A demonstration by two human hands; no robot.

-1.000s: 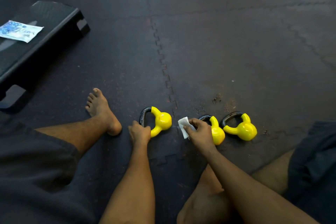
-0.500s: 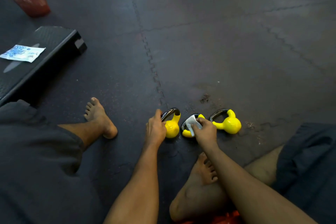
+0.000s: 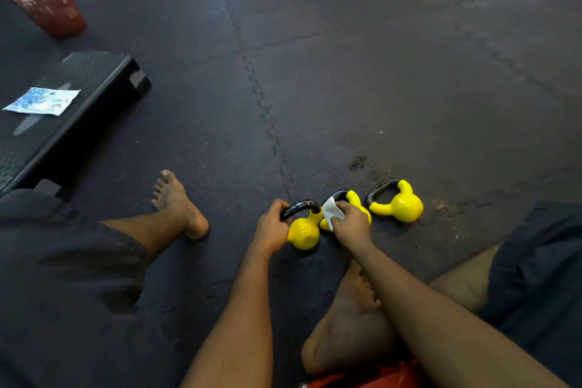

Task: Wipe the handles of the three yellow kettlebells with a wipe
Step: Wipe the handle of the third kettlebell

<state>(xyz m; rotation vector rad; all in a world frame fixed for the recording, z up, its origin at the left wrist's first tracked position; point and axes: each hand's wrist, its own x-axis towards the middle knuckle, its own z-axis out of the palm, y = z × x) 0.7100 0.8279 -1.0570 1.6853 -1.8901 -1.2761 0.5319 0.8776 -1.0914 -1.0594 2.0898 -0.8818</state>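
**Three yellow kettlebells in a row on the floor (image 3: 378, 72).** Your left hand (image 3: 271, 230) is clenched round the black handle of the left kettlebell (image 3: 302, 231), which sits just left of the middle kettlebell (image 3: 354, 198). Your right hand (image 3: 351, 224) covers the middle kettlebell and pinches the white wipe (image 3: 330, 213) at the left end of its handle. The right kettlebell (image 3: 400, 205) lies on its side just right of the middle one, untouched. Far left of the middle kettlebell, a packet (image 3: 42, 100) rests on a black bench (image 3: 94, 79).
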